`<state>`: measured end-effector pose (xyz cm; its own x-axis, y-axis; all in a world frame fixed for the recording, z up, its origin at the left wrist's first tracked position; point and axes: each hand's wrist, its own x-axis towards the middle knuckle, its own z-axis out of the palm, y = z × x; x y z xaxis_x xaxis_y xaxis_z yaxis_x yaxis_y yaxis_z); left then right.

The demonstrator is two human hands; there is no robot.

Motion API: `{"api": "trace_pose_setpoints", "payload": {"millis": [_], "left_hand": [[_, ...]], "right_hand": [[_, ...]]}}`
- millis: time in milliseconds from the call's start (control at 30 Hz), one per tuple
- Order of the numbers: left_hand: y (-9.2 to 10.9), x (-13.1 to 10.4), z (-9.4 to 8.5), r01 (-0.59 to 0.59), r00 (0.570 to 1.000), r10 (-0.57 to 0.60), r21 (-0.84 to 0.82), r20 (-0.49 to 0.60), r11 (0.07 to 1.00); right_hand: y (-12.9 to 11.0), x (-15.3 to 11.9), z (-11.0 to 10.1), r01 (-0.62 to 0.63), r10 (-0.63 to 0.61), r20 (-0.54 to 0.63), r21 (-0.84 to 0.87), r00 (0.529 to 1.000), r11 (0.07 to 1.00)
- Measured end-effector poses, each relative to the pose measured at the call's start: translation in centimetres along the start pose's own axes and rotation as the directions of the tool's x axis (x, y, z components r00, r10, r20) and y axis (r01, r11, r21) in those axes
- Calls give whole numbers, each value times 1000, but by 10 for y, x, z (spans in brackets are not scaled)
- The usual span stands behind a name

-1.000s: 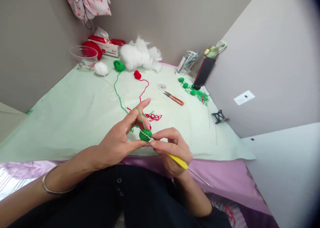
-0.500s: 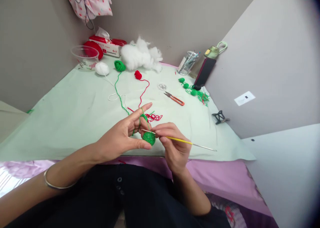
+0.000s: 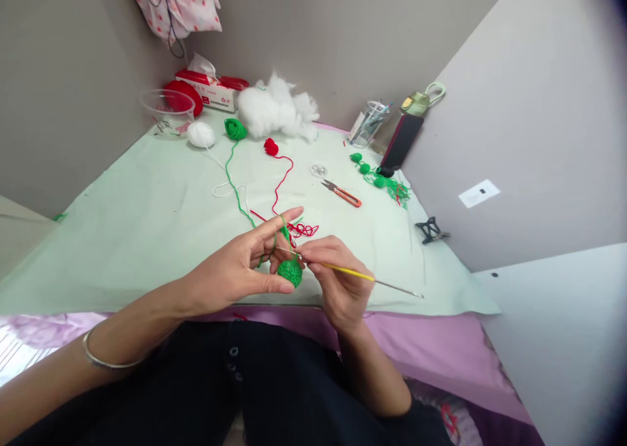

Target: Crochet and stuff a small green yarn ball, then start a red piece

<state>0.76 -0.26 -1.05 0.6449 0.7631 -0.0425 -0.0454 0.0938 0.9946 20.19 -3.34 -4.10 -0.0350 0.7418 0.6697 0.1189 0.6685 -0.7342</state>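
Between thumb and fingers, my left hand (image 3: 235,266) grips a small round green crochet piece (image 3: 290,273). Green yarn (image 3: 240,201) loops over its raised index finger and runs back to a green yarn ball (image 3: 236,129). My right hand (image 3: 343,276) is closed round the yellow grip of a crochet hook (image 3: 349,272). The hook's thin metal tip lies at the upper edge of the green piece; whether it is inside a stitch I cannot tell. Just behind the left fingers lies tangled red yarn (image 3: 304,229).
Orange thread snips (image 3: 341,193) and a small clear dish (image 3: 319,170) lie mid-table. Small green crocheted pieces (image 3: 364,168) sit at the right, before a bottle (image 3: 415,103) and a phone (image 3: 402,140). White stuffing (image 3: 279,110), a white yarn ball (image 3: 200,134) and a clear tub (image 3: 168,110) stand behind.
The left index finger has tipped slightly lower and to the right. The green piece has turned a little, and the hook's tip has shifted up with the right hand.
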Motion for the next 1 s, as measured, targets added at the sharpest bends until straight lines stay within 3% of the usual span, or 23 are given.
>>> {"api": "trace_pose_setpoints", "payload": {"millis": [100, 233, 367, 667, 800, 1000], "left_hand": [[3, 1, -2, -5, 1000, 5, 46, -1, 999], [3, 3, -1, -43, 999, 43, 77, -3, 996], [0, 6, 2, -100, 989, 101, 17, -107, 995], [-2, 8, 7, -23, 985, -6, -166, -171, 986], [-6, 9, 8, 1, 982, -30, -151, -185, 989], [-11, 6, 11, -89, 965, 78, -33, -251, 995]], "right_hand": [[-3, -1, -2, -49, 49, 24, 1, 999, 999], [-5, -2, -1, 14, -13, 35, -53, 999, 998], [-3, -1, 2, 14, -16, -35, -43, 999, 999], [4, -1, 7, -87, 97, -121, 86, 988, 992], [6, 0, 8, -118, 136, -156, 122, 978, 986], [10, 3, 11, -201, 221, -182, 118, 958, 972]]}}
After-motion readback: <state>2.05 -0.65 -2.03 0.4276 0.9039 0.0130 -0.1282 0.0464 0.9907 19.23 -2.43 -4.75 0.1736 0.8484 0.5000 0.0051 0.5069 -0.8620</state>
